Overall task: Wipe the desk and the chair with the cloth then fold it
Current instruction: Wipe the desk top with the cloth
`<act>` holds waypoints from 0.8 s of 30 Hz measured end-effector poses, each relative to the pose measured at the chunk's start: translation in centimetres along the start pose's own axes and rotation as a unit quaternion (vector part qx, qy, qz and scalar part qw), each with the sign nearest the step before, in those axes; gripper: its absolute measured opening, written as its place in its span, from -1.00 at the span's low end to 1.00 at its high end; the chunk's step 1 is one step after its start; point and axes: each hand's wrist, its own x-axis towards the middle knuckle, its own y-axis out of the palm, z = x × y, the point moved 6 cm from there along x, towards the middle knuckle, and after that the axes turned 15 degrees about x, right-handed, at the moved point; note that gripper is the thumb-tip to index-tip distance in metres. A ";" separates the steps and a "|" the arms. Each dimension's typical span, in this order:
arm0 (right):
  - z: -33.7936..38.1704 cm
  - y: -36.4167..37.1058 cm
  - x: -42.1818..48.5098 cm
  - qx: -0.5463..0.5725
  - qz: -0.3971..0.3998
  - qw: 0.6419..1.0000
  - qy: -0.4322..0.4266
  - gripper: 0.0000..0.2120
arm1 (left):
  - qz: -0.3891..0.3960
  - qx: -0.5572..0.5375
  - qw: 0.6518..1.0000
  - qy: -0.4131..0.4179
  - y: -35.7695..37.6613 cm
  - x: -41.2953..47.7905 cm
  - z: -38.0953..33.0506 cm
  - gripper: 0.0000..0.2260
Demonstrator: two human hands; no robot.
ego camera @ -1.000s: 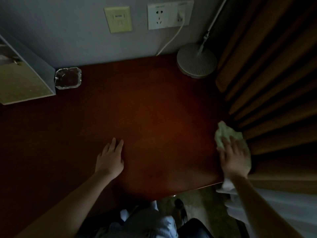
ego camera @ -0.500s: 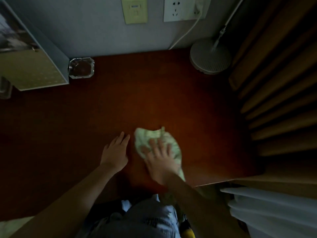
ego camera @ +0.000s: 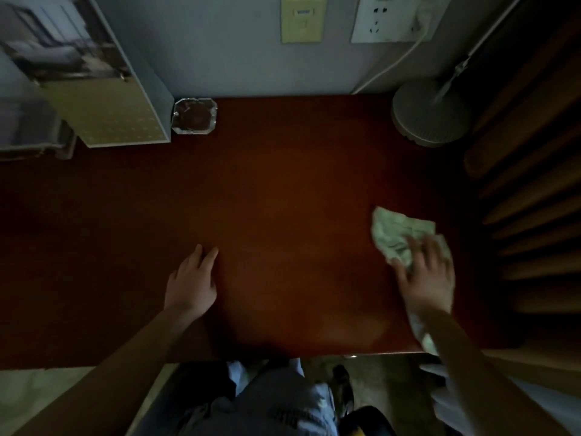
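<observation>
Your cloth [ego camera: 394, 232] is pale green and crumpled into a loose wad, lying near the right edge of the dark red worktop [ego camera: 283, 199]. Your right hand [ego camera: 424, 278] presses down on it, fingers spread. Your left hand [ego camera: 190, 284] rests palm-down mid-worktop, fingers close together. A glass ashtray [ego camera: 195, 116] sits at the back by the wall; its contents are too dim to tell

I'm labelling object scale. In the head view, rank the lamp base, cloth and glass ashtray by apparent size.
Lamp base and cloth: look about alike; the right hand covers part of the cloth, so unranked.
Glass ashtray: clearly smallest.
</observation>
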 end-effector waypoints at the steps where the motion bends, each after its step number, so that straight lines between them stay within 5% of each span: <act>1: -0.8 -0.5 -0.1 0.000 -0.005 1.000 0.016 -0.35 | -0.006 -0.006 1.000 -0.008 0.2 -0.1 0.8 -0.43; 7: 4.7 2.2 -2.6 0.045 -0.043 0.996 0.071 -0.28 | -0.022 -0.030 0.999 -0.025 1.3 -1.3 4.2 -0.48; 14: 21.6 10.6 -2.5 0.039 0.030 0.999 0.009 -0.37 | -0.028 -0.038 0.999 -0.010 2.2 -1.0 9.7 -0.53; 24: 51.5 25.8 -12.4 0.048 0.087 0.987 -0.128 -0.43 | 0.002 -0.012 1.000 -0.028 2.3 2.6 32.2 -0.52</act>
